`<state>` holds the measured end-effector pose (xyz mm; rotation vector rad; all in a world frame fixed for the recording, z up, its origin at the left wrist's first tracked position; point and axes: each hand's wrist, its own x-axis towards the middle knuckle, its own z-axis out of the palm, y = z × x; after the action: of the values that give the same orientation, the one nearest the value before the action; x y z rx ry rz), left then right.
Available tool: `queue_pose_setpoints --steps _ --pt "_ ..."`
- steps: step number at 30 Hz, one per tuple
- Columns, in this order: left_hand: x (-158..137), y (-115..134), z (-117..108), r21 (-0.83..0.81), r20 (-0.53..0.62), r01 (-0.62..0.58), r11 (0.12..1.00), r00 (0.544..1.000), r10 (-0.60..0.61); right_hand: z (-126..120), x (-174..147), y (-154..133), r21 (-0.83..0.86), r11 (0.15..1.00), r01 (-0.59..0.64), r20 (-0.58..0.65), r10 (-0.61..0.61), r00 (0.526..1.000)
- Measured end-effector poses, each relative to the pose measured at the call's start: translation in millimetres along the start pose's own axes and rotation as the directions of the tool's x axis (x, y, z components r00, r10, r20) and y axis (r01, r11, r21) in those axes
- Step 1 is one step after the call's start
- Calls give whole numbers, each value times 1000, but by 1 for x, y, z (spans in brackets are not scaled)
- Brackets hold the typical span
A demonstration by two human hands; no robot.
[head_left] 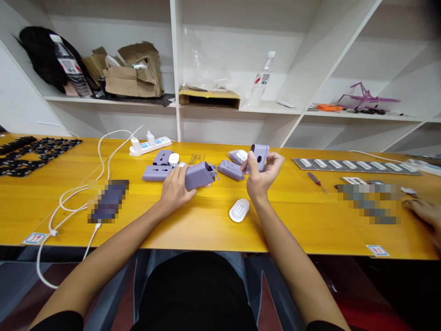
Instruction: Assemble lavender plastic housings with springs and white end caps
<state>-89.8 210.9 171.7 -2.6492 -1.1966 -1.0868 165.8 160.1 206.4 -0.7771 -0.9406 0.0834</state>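
My left hand (176, 189) is closed around a long purple plastic casing (200, 175), whose open end faces right. Raised a little to the right, my right hand (261, 181) grips a smaller purple plastic piece (263, 156) with dark oval holes. Between and beyond the hands lie another purple casing (230, 170) with curved slots and several thin coil springs (196, 159). Left of my left hand rest purple pieces with socket-like slots (156, 173) and a white rounded part (174, 159). A white oval slotted part (239, 210) lies on the table in front of my right wrist.
Left are a white cable (62, 202), a power strip (155, 145), a blurred dark device (109, 200) and black parts (31, 154). Right are a screwdriver (317, 181), a grey strip of white parts (356, 166) and another person's hand (422, 211). Shelves hold bottles (262, 80) and cardboard boxes (134, 73).
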Motion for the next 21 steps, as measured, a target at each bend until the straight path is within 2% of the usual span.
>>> queue_pose_setpoints --steps 10,21 --pt "1 0 0 8 5 12 1000 1000 -12 1 -1 1 -24 999 21 8 -21 1000" --pt "1 -3 4 25 16 57 998 998 -57 1 -8 3 -14 1000 2 102 -1 995"
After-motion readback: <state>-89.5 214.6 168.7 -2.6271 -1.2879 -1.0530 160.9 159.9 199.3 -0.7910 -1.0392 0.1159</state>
